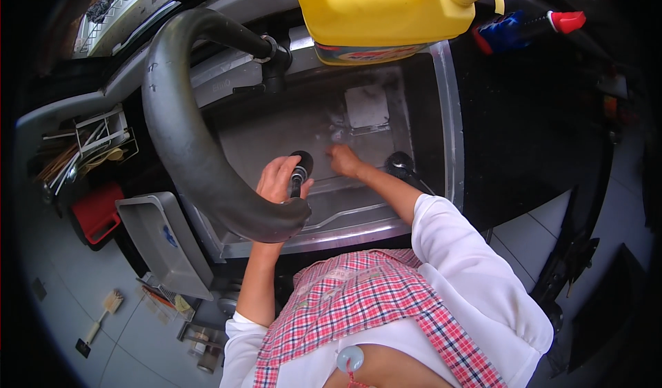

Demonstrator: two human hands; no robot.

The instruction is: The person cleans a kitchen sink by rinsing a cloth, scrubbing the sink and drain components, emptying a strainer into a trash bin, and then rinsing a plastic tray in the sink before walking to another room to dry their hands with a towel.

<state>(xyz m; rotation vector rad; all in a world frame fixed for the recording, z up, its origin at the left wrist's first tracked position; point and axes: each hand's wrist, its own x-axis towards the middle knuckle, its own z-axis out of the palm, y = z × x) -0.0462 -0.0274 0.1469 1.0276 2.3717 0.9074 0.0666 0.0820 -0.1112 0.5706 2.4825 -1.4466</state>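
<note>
My left hand (pixel 273 178) grips the black spray head (pixel 301 161) of the kitchen tap, below the end of the thick curved black spout (pixel 170 114). Under it lies the floor of a stainless steel sink (pixel 269 129). My right hand (pixel 343 160) is low in the basin with its fingers curled towards the sink floor; whether it holds something small cannot be told. Just beyond it are some wet, foamy spots (pixel 336 132) and a square metal drain cover (pixel 366 107). A dark round object with a handle (pixel 400 164) rests near my right forearm.
A large yellow detergent jug with pump (pixel 382 15) stands behind the sink. A blue bottle with red cap (pixel 509 31) lies to its right. Leftward are a grey plastic basin (pixel 155 243), a red cutting board (pixel 95 212), a utensil rack (pixel 103 134) and a brush (pixel 103 315).
</note>
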